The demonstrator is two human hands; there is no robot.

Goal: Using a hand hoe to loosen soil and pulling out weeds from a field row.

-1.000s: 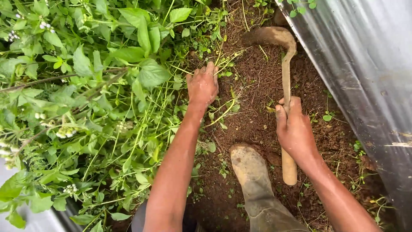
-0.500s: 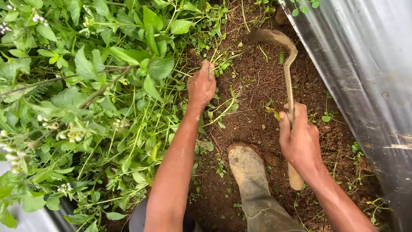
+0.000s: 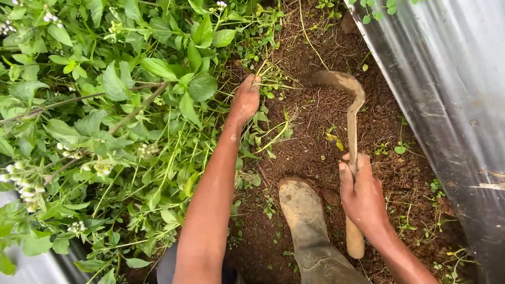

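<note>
1. The right hand (image 3: 363, 197) is wrapped tight around the wooden handle of a small hoe (image 3: 351, 158), with the thumb up along the stick, a grip that looks good for steering it
2. The hoe lies along the bare ground, and its curved, muddy blade (image 3: 336, 81) rests on the soil (image 3: 315, 137) up ahead, close to the green stems
3. The left hand (image 3: 244, 100) is closed on a bunch of thin weed stems (image 3: 268, 79), right at the edge of the leafy plants (image 3: 105, 105), likely to hold them out of the way
4. The two hands are well apart
5. The soil is dark, crumbly and full of little roots
6. A dirty rubber boot (image 3: 302, 215) stands between the arms
7. A shiny plastic sheet (image 3: 447, 94) hangs on the right
</note>
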